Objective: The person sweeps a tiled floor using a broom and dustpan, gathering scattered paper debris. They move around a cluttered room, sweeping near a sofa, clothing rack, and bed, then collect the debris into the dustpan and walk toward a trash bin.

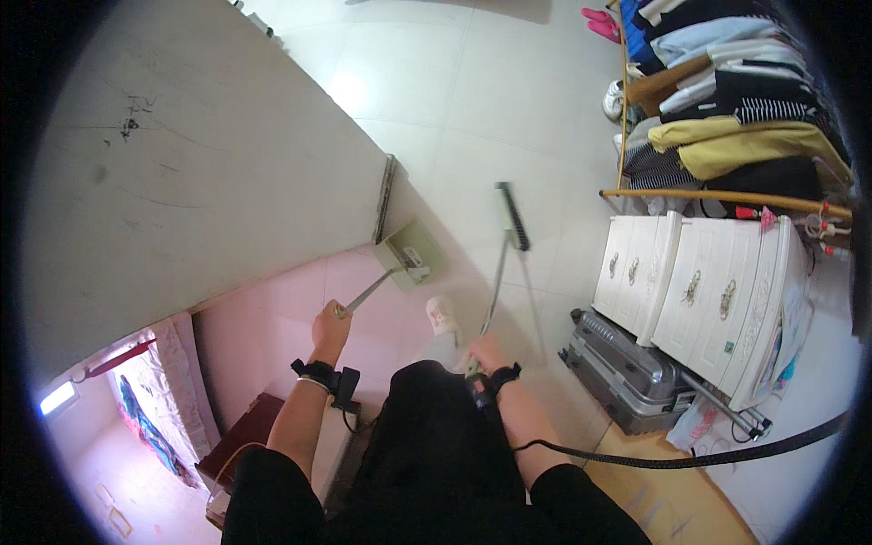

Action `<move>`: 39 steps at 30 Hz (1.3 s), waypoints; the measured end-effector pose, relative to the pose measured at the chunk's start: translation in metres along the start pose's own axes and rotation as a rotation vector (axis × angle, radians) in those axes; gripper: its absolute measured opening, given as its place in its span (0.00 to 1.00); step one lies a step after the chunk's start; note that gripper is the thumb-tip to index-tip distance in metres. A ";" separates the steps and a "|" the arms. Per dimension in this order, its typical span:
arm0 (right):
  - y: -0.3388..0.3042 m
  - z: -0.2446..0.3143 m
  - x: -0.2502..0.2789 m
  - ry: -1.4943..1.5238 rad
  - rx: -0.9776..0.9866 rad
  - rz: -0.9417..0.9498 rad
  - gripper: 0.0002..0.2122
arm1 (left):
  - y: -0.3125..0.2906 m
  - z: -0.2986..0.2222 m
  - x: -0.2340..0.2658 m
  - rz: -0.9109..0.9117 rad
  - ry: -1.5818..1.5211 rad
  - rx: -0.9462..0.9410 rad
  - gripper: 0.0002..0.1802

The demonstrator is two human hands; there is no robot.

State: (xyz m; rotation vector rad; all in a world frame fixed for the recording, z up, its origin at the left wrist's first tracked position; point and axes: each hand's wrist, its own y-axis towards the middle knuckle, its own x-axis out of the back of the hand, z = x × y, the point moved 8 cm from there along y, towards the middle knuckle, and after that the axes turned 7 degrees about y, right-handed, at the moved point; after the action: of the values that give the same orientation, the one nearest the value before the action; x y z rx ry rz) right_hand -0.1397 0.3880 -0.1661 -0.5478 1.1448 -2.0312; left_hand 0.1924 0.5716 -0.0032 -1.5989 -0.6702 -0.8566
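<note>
My left hand is closed around the handle end of a long-handled dustpan. Its pale green pan rests on the floor by the wall's end, with some whitish bits in it that I cannot make out. In my right hand is the handle of a broom, gripped low in front of my body. The broom head, green with dark bristles, lies farther out, to the right of the dustpan and apart from it. Whether the bristles touch the floor is hard to tell.
A white drawer cabinet stands on the right, beside a grey suitcase. Beyond it is a clothes rack full of garments, with pink slippers near its far end. A scuffed wall fills the left. My shoe is between the tools.
</note>
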 end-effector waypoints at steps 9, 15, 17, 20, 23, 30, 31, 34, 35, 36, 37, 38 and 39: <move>-0.097 0.065 -0.037 -0.065 -0.231 0.337 0.07 | -0.001 0.007 -0.003 -0.014 -0.047 0.053 0.11; -0.113 0.138 0.028 -0.433 -0.161 0.265 0.09 | -0.004 0.009 -0.001 0.006 -0.073 0.015 0.11; -0.092 0.162 0.057 -0.506 -0.136 0.160 0.11 | -0.006 0.009 -0.002 -0.009 -0.176 0.049 0.11; -0.032 0.205 0.082 -0.644 -0.029 0.008 0.11 | -0.018 0.000 -0.007 -0.003 -0.187 0.108 0.12; 0.031 0.249 0.063 -0.829 0.337 -0.079 0.08 | -0.022 -0.017 -0.010 -0.011 -0.158 0.198 0.12; 0.041 0.171 0.047 -0.898 0.021 0.490 0.05 | -0.017 -0.039 0.004 -0.059 -0.101 0.273 0.11; 0.031 0.163 0.059 -0.711 -0.113 0.550 0.04 | -0.015 -0.041 0.009 -0.101 -0.104 0.277 0.11; 0.010 0.170 0.099 -0.484 -0.329 0.629 0.07 | -0.011 -0.047 0.014 -0.081 -0.083 0.269 0.10; 0.003 0.178 0.108 -0.450 -0.369 0.657 0.07 | -0.009 -0.047 0.014 -0.063 -0.083 0.300 0.10; -0.005 0.182 0.124 -0.384 -0.468 0.591 0.07 | -0.008 -0.049 0.015 -0.062 -0.091 0.301 0.10; -0.009 0.192 0.134 -0.448 -0.454 0.589 0.07 | -0.007 -0.051 0.016 -0.066 -0.094 0.300 0.10; -0.013 0.205 0.142 -0.503 -0.404 0.599 0.07 | -0.007 -0.053 0.017 -0.071 -0.099 0.297 0.10; -0.015 0.217 0.147 -0.562 -0.375 0.632 0.07 | -0.006 -0.054 0.015 -0.056 -0.100 0.307 0.11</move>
State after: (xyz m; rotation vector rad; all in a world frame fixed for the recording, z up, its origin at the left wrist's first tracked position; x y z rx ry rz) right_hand -0.0971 0.1616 -0.0406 -0.7614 1.1523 -1.0393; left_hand 0.1870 0.5191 0.0178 -1.3571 -0.8764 -0.6799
